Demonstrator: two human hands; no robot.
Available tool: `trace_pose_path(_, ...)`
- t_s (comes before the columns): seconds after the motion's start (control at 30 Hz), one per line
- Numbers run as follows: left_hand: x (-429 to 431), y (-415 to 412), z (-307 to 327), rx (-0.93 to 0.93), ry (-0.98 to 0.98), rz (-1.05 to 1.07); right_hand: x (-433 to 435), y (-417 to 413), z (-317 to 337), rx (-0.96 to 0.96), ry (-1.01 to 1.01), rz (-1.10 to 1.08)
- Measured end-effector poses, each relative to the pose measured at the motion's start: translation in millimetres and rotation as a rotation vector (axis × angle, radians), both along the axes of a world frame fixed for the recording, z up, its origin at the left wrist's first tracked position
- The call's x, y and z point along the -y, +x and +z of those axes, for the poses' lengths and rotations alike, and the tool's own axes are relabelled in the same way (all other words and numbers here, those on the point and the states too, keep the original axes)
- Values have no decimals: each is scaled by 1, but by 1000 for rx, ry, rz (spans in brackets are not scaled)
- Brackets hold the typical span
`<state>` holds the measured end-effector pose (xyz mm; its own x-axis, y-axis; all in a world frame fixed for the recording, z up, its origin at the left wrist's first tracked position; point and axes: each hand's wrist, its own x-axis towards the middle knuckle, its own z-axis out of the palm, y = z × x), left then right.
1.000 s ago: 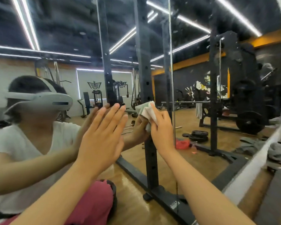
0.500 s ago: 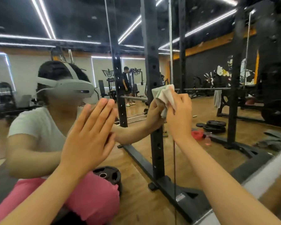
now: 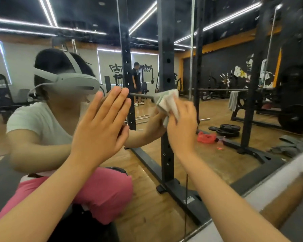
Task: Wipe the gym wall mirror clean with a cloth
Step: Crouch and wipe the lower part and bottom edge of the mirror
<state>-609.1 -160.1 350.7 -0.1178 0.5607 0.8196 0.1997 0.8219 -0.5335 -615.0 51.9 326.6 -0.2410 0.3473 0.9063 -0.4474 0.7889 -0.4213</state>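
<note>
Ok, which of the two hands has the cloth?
The right hand grips the crumpled white cloth against the gym wall mirror. The left hand holds nothing: its fingers are straight, palm flat toward the mirror.

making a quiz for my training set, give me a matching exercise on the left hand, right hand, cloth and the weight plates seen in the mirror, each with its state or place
Column A
1. left hand
2. right hand
3. cloth
4. weight plates

Column B
a. stacked on the floor, seen as a reflection in the mirror
b. grips the cloth
c. flat, fingers straight, against the glass
d. whitish, bunched, pressed to the glass

Pairs: 1-c; 2-b; 3-d; 4-a
</note>
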Motion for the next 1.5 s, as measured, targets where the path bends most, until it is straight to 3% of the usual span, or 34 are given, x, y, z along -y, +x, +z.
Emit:
trace_pose_path(0.13, 1, -3, -2, -20, -3, 1, 26, 12, -48, -17, 247, 63)
trace_pose_path(0.2, 1, -4, -2, -26, -3, 0, 12, 10, -49, -2, 264, 77)
trace_pose_path(0.33, 1, -3, 0, -28, -11, -7, -29, -5, -25, 97, -153, -37)
trace_pose_path(0.47, 1, -3, 0, -24, -6, -20, -13, -8, -23, 107, -284, -67)
trace_pose_path(0.6, 2, -1, 2, 19, 8, -65, 53, 9, -28, 62, -37, 78)
trace_pose_path(0.7, 3, 9, -2, 122, 79, -183, 57, 17, -26, 34, 167, 126)
trace_pose_path(0.77, 9, 20, -10, 173, 132, -211, 32, 12, -17, 64, 109, 59)
trace_pose_path(0.87, 26, 34, -25, 179, 207, -179, -12, 3, -2, 163, -185, -57)
trace_pose_path(0.97, 41, 41, -35, 177, 297, -163, -13, 1, -5, 190, -256, -104)
trace_pose_path(1.2, 58, 50, -66, 149, 541, -176, 119, 26, -54, 9, 44, 105)
trace_pose_path(1.33, 73, 51, -99, 141, 560, -163, 156, 34, -65, -73, 226, 163)
trace_pose_path(1.4, 80, 48, -107, 153, 514, -132, 145, 31, -68, -58, 215, 150)
trace_pose_path(1.5, 85, 46, -107, 166, 485, -126, 110, 24, -75, 41, -2, 101)
